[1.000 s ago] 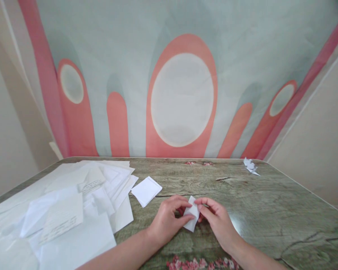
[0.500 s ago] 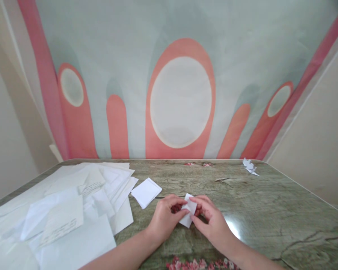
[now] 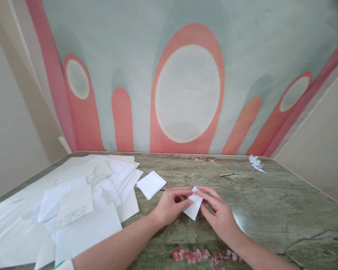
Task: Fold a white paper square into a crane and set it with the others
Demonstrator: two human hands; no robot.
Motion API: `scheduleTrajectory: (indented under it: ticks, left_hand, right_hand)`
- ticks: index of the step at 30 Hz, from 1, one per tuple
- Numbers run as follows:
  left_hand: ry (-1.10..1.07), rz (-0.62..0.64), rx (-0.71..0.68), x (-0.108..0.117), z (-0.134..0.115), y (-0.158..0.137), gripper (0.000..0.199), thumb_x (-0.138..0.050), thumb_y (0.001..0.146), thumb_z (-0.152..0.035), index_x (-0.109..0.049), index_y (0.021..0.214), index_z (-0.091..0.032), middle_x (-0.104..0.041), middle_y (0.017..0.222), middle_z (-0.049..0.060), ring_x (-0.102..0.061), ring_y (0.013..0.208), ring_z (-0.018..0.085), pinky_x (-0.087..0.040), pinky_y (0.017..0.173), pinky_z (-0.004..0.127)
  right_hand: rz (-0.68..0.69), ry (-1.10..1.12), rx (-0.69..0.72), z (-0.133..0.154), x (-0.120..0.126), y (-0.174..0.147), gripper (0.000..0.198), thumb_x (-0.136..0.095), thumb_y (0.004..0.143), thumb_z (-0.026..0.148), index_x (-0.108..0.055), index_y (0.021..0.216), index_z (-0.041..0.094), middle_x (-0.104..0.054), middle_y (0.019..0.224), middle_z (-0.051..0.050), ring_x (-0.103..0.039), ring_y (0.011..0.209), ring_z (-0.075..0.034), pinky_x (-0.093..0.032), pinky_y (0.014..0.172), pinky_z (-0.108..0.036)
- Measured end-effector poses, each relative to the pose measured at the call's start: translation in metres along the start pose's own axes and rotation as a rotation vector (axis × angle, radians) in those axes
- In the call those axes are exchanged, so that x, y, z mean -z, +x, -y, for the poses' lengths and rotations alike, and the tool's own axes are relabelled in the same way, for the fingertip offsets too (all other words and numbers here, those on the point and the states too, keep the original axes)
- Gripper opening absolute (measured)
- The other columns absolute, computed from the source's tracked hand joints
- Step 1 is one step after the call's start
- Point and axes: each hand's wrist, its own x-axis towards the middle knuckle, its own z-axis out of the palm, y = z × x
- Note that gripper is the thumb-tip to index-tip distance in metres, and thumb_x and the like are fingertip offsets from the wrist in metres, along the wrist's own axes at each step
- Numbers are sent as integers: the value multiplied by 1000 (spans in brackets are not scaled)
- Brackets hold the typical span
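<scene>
A small folded piece of white paper is held between my two hands, just above the wood-patterned table. My left hand pinches its left corner, thumb on top and fingers behind. On the other side, my right hand touches the upper right edge with its fingertips, while the thumb sits apart from the lower right edge. Beyond my left hand lies a stack of square white paper, turned at an angle.
A spread pile of white sheets and envelopes covers the table's left side. Folded white paper shapes sit at the far right. The table meets a wall covering with coral shapes at its back edge.
My right thumb has come off the paper's face and the fingers have loosened. More of the folded paper shows. The whole view has shifted a little.
</scene>
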Motion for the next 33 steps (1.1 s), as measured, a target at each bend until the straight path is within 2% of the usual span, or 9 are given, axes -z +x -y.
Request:
scheduleTrajectory:
  ticks: [4,11,14,19,25,33]
  left_hand:
    - [-5,37,-10,2,0,0,26,-62,76,-27,-67,101,-19,-63,109,6,-58,96,20,-46,79,27]
    - [-17,60,-16,1,-5,-1,27,-58,79,-34,-68,97,-17,-65,103,7,-59,95,21,-45,82,29]
    - [-19,65,-30,1,-8,-1,26,-56,81,-33,-68,97,-17,-65,103,7,-59,95,21,-44,84,30]
    - [8,76,-19,1,-10,-2,25,-62,77,-31,-68,98,-19,-65,103,6,-59,92,20,-46,78,28]
    - [6,58,-18,-3,-8,-3,22,-65,74,-28,-70,93,-19,-67,98,6,-60,90,20,-46,79,28]
    - [-40,1,33,-7,-7,-5,15,-65,73,-26,-72,80,-15,-70,85,6,-62,78,19,-48,73,27]
  right_hand:
    - [-14,9,0,-3,0,1,36,-52,78,15,-60,111,27,-50,120,-6,-50,110,-21,-44,92,-35]
    - [-54,-3,16,1,3,3,19,-55,81,23,-68,95,26,-56,108,-6,-54,102,-20,-45,88,-35]
    - [-62,8,12,4,4,3,17,-56,82,26,-68,93,27,-57,106,-6,-55,100,-20,-45,87,-35]
    - [-69,23,24,4,4,4,18,-55,82,32,-69,93,28,-59,104,-6,-56,97,-21,-46,84,-36]
    - [-66,15,-2,4,4,4,15,-58,80,31,-70,87,24,-60,93,-7,-58,89,-21,-47,77,-33]
    - [-87,52,-20,7,0,3,7,-64,73,25,-65,78,19,-59,86,-5,-57,81,-19,-47,71,-29]
